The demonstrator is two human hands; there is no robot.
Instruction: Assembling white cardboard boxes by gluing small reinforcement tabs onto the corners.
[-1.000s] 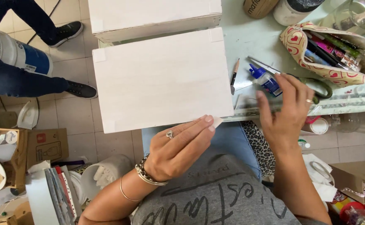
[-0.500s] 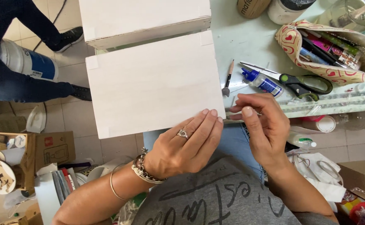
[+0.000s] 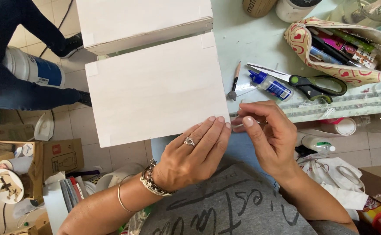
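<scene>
Right hand [image 3: 268,135] withdrew from scissors [image 3: 316,85], pinching something small | left hand [image 3: 194,152] flat on white box [image 3: 155,91] | glue bottle [image 3: 269,85] nearby

Bare tabletop [image 3: 242,39] open behind white box [image 3: 155,89]; pencil [image 3: 235,80], glue bottle [image 3: 271,85], scissors [image 3: 312,82] & pencil case [image 3: 338,50] crowd right side.
</scene>
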